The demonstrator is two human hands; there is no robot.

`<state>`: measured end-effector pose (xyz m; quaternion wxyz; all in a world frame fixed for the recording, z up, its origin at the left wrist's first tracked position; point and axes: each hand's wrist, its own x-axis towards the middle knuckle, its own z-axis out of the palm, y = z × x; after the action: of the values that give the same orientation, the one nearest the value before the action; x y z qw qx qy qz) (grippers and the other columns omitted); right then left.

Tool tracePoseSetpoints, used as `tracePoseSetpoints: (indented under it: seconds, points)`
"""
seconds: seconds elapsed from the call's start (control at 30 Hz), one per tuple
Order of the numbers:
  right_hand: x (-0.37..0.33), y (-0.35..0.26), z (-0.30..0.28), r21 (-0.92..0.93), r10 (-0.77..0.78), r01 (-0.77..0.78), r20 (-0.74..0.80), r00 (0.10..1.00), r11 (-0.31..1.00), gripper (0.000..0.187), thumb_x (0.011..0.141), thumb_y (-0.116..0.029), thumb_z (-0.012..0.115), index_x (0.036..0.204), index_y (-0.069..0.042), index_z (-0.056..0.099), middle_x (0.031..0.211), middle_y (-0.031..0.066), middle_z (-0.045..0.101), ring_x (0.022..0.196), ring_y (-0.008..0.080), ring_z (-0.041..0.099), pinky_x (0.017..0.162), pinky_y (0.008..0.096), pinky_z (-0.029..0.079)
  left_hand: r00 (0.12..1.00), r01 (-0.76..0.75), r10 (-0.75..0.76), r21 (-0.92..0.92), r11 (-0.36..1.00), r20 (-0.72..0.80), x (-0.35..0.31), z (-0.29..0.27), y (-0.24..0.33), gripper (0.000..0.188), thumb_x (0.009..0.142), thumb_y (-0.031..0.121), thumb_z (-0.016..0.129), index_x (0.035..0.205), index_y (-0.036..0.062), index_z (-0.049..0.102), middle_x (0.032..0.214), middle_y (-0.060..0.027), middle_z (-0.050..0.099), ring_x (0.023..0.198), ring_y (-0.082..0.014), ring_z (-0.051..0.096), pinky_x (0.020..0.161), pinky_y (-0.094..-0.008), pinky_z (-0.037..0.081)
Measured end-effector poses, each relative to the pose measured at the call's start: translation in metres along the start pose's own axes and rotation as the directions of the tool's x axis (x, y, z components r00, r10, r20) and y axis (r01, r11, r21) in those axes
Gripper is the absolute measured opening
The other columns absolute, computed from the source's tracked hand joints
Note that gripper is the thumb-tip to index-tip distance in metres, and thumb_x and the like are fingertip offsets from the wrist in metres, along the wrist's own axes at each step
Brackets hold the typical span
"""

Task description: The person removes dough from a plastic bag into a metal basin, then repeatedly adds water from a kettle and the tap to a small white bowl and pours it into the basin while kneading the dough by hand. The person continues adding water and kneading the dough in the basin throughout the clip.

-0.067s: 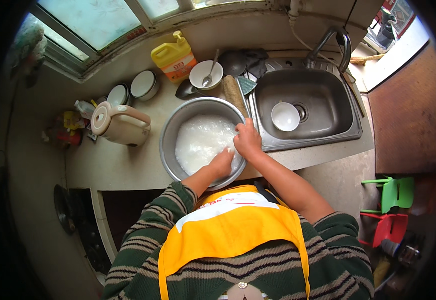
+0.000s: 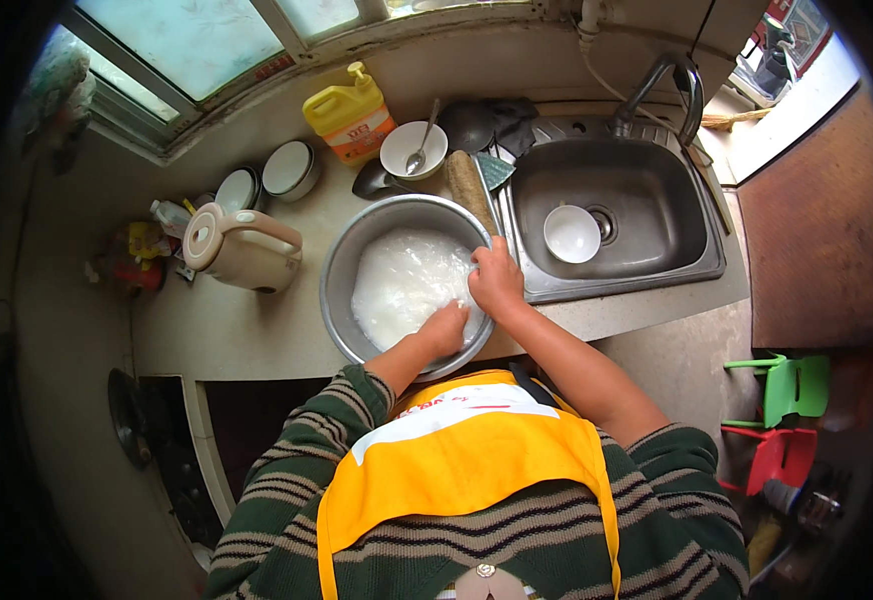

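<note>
A large round metal basin (image 2: 342,262) stands at the counter's front edge, close against my apron. Cloudy white liquid (image 2: 397,285) fills its lower part, the surface rippled and glinting. My left hand (image 2: 444,330) reaches over the near rim into the basin, its fingers curled together and partly lost in the liquid. Whatever they hold, if anything, cannot be made out. On the right side, my right hand (image 2: 497,278) is closed round the basin's rim.
Right of the basin lies a steel sink (image 2: 647,260) holding a white bowl (image 2: 572,234). Behind the basin are a brown roll-shaped thing (image 2: 469,190), a bowl with a spoon (image 2: 414,150) and a yellow jug (image 2: 350,120). An electric kettle (image 2: 247,255) stands left, near stacked bowls (image 2: 291,170).
The ripples on the white liquid have shifted. Both hands are in nearly the same place, the right still on the rim.
</note>
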<state>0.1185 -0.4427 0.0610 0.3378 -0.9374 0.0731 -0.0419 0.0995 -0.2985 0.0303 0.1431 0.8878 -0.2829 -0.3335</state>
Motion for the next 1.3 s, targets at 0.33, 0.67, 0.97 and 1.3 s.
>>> tracePoseSetpoints:
  seconds: [0.33,0.67,0.97,1.3]
  points:
    - [0.001,0.0,0.0,0.004,0.003,-0.003,0.004,1.0,1.0,0.011,0.074,-0.007,0.057,0.084,-0.006,0.06,0.105,0.0162,0.048,0.087,0.0357,0.058,0.073,0.0493,0.048,0.971,0.103,-0.111,-0.045,0.994,-0.211,-0.009,-0.016,-0.031,0.021,0.072,0.005,0.052,0.084,0.0061,0.069,0.083,-0.0216,0.065,0.083,-0.0391,0.062,0.077,-0.0471,0.048]
    - [0.0,-0.001,-0.001,0.017,0.011,-0.011,0.002,1.0,1.0,0.011,0.074,-0.005,0.056,0.083,-0.006,0.061,0.105,0.0159,0.048,0.086,0.0353,0.058,0.073,0.049,0.048,0.823,0.441,-0.441,-0.088,0.893,-0.358,-0.001,-0.072,-0.1,0.026,0.08,0.019,0.057,0.102,0.0075,0.064,0.106,-0.0226,0.062,0.099,-0.0391,0.058,0.086,-0.0472,0.046]
    - [0.002,-0.002,-0.001,0.0,0.028,-0.028,0.018,0.999,1.0,0.014,0.074,-0.007,0.056,0.086,-0.008,0.062,0.107,0.0149,0.05,0.087,0.0358,0.058,0.073,0.0475,0.048,0.875,0.45,-0.452,-0.05,0.892,-0.176,0.026,-0.044,-0.041,0.077,0.074,0.044,0.069,0.139,0.0179,0.037,0.14,-0.0211,0.035,0.131,-0.0404,0.03,0.1,-0.0601,0.033]
    - [0.0,-0.001,-0.001,0.032,0.002,-0.002,-0.017,1.0,0.999,0.011,0.074,-0.007,0.056,0.085,-0.007,0.06,0.104,0.0164,0.049,0.086,0.0371,0.057,0.072,0.0494,0.048,0.98,-0.072,0.076,0.029,0.997,-0.185,0.004,0.007,-0.003,0.036,0.071,0.002,0.054,0.107,0.0026,0.058,0.108,-0.029,0.056,0.105,-0.0431,0.051,0.089,-0.0465,0.043]
